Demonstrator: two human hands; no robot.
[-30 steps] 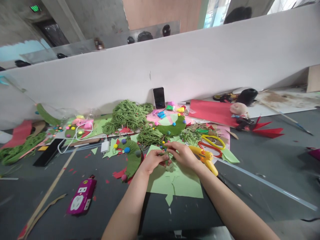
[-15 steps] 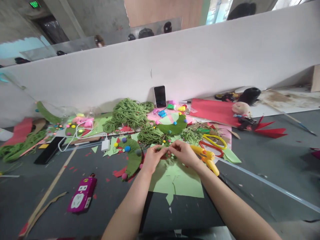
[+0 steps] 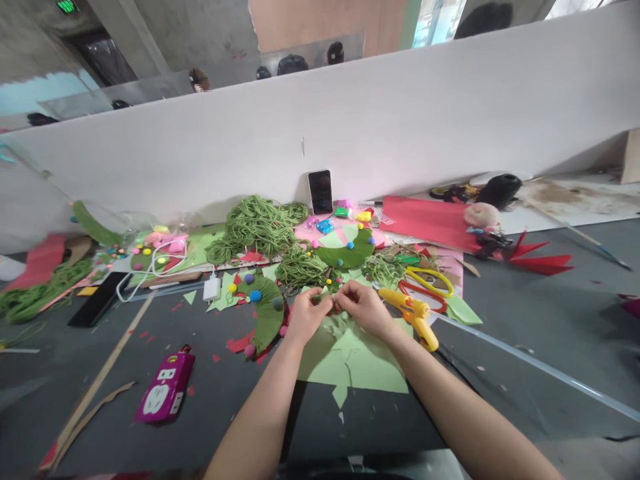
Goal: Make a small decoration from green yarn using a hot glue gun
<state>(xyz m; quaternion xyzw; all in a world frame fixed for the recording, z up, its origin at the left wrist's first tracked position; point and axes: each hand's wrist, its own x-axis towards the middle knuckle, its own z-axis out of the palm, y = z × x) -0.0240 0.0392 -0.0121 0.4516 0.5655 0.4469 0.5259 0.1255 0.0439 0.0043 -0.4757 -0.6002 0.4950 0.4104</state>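
Note:
My left hand (image 3: 311, 313) and my right hand (image 3: 364, 308) meet above a light green paper sheet (image 3: 373, 363). Their fingers are pinched close together around a small green piece (image 3: 325, 293), mostly covered by the fingertips, so its kind is unclear. Left of my hands lies a curved green yarn-wrapped piece (image 3: 269, 313) with coloured pompoms on it. A yellow glue gun (image 3: 415, 313) rests just right of my right hand. Behind it are scissors (image 3: 435, 283) with yellow and red handles. Green yarn (image 3: 303, 267) is bunched beyond my fingers.
A phone (image 3: 320, 192) leans on the white partition (image 3: 200, 160). A larger yarn heap (image 3: 260, 227), a second pompom-dotted green piece (image 3: 345, 253) and red card (image 3: 425, 223) lie at the back. A purple power strip (image 3: 166, 387) sits left, and a clear rod (image 3: 540, 363) extends right.
Both hands stay pinched together at nearly the same spot. The fingers have shifted only slightly; the things on the table have not moved.

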